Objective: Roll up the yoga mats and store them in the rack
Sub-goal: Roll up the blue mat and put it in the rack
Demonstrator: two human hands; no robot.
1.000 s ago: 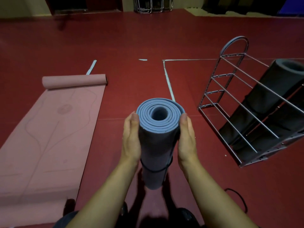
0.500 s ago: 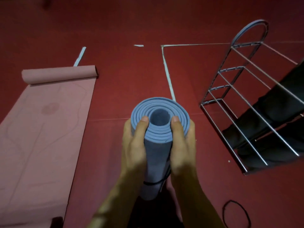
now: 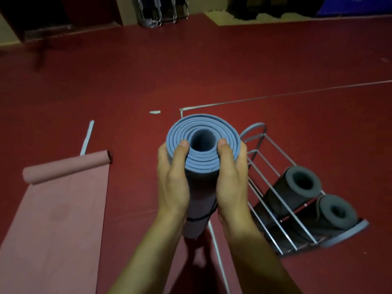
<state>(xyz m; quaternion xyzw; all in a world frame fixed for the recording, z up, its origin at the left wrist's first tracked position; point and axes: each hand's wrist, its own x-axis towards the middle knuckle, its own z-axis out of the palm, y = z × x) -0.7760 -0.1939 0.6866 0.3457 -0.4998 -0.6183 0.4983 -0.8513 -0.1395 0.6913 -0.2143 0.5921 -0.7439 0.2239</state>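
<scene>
- Blue yoga mat (image 3: 202,166): rolled, held upright at centre, open end toward camera; black band (image 3: 198,218) round lower part.
- Left hand (image 3: 172,183): clasped on roll's left side, thumb over top rim.
- Right hand (image 3: 231,183): clasped on roll's right side, thumb over top rim.
- Metal rack (image 3: 275,209): on floor just right of roll; two dark grey rolled mats (image 3: 297,187) inside, side by side.
- Pink mat (image 3: 57,209): spread on red floor (image 3: 191,71) at left, far end partly rolled.
</scene>
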